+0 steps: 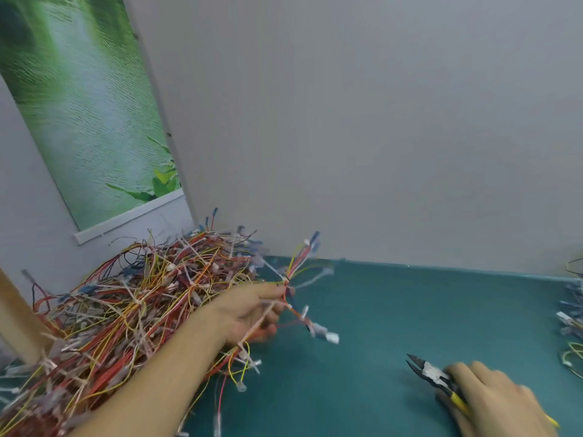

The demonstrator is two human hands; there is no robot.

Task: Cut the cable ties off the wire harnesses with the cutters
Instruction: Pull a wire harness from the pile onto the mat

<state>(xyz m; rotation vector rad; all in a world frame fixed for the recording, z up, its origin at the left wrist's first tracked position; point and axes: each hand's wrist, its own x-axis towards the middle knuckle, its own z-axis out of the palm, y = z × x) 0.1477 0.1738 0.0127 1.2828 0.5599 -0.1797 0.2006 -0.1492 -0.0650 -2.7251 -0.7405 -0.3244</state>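
A big heap of red, yellow and orange wire harnesses with white cable ties covers the left of the teal table. My left hand grips one harness pulled out from the heap's right edge, its wires fanning up and down with blue and white connectors; a white cable tie runs across the fingers. My right hand rests low on the table at the lower right and holds the cutters by their yellow-and-black handles, the dark jaws slightly apart and pointing up-left, well apart from the harness.
A grey wall rises behind the teal table. A green poster hangs at the left. More wires and connectors lie at the right edge. A tan post stands at the far left.
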